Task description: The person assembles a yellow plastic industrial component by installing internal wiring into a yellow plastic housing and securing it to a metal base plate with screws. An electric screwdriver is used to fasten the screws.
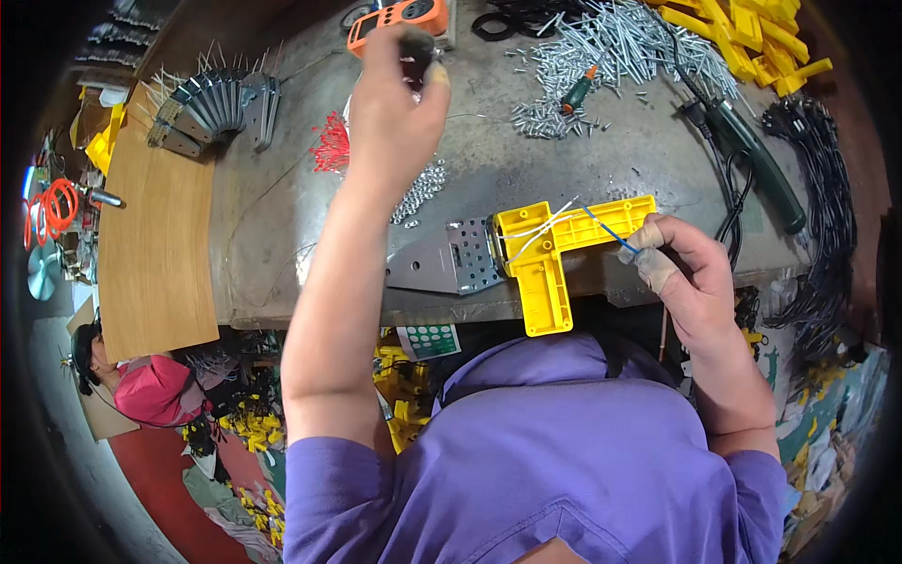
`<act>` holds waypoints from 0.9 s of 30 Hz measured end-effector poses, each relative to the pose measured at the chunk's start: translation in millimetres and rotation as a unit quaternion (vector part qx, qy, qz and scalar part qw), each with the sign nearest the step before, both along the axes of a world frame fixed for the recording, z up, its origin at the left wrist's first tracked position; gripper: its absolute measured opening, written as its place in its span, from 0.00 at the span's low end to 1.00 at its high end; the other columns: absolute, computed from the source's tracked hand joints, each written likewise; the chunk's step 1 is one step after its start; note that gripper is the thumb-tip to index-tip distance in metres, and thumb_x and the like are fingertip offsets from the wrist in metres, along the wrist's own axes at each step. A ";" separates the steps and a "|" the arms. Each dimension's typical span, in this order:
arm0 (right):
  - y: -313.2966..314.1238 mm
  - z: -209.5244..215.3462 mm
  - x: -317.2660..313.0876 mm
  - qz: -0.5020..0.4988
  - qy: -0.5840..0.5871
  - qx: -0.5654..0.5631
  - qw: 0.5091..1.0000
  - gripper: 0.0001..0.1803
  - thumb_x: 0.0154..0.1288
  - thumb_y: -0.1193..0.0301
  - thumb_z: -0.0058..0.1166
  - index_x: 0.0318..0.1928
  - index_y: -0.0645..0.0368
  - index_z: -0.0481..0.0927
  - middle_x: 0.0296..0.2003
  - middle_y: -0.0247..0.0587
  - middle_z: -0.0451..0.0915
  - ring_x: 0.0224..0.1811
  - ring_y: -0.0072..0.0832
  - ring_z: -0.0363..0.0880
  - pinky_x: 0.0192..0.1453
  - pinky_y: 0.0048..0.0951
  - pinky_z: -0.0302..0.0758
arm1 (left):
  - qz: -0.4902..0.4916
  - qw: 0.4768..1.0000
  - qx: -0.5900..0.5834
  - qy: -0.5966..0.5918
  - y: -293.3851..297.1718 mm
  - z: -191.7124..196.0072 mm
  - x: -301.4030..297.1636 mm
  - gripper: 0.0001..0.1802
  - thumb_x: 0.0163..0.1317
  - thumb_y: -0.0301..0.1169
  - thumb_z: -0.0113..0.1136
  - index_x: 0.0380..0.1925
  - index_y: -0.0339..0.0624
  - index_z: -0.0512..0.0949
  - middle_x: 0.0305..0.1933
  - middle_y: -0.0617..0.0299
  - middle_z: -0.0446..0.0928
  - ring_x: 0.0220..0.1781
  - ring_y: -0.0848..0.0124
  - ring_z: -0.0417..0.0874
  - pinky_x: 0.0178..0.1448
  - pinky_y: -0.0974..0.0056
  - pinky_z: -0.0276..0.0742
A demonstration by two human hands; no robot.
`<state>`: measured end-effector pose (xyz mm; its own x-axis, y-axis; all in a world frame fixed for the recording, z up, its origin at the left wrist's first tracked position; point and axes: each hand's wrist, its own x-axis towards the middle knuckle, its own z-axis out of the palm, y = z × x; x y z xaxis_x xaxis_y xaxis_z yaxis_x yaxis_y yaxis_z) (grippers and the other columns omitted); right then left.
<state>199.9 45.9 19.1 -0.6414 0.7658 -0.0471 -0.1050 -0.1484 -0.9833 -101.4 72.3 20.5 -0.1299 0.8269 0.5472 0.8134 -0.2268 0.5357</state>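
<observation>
A yellow plastic L-shaped housing [545, 254] lies at the front edge of the grey workbench [526, 169], joined to a perforated grey metal plate [451, 258]. My right hand [681, 273], its fingertips taped, pinches a thin blue wire [606, 230] that runs with white wires into the housing. My left hand [395, 99] reaches far across the bench, fingers closed around a small dark object beside an orange handheld meter [399, 19]; what the dark object is cannot be made out.
A heap of silver screws [601, 56] with a green-handled screwdriver [578, 89], a dark green power tool [756, 160] with black cable, yellow plastic parts [752, 33], red wire pieces [331, 143], stacked metal brackets [221, 103], a wooden board [155, 254]. Another person [141, 381] sits lower left.
</observation>
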 end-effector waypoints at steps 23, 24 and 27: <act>-4.4 -5.7 -5.0 -0.010 -0.071 0.153 0.986 0.05 0.59 0.76 0.54 0.35 0.65 0.78 0.26 0.32 0.76 0.28 0.15 0.70 0.31 0.19 0.65 | -0.212 0.798 -0.042 -0.563 -102.6 9.5 102.0 0.28 0.51 0.21 0.70 0.50 0.41 0.65 0.40 0.57 0.75 0.41 0.67 0.79 0.46 0.65 0.76; -4.4 -4.2 -5.4 -0.010 -0.071 0.153 0.986 0.05 0.59 0.76 0.54 0.35 0.65 0.78 0.26 0.32 0.76 0.28 0.15 0.70 0.31 0.19 0.65 | -0.209 0.833 -0.017 -0.513 -103.7 8.0 103.6 0.26 0.51 0.21 0.69 0.48 0.40 0.67 0.39 0.56 0.76 0.41 0.67 0.79 0.45 0.64 0.76; -5.6 0.4 -8.8 -0.004 -0.113 0.234 0.966 0.06 0.57 0.76 0.55 0.35 0.65 0.77 0.26 0.36 0.76 0.27 0.19 0.71 0.31 0.23 0.67 | -0.259 0.963 0.030 -0.068 -96.7 4.0 89.1 0.19 0.51 0.19 0.68 0.41 0.39 0.72 0.37 0.56 0.79 0.41 0.66 0.81 0.44 0.64 0.77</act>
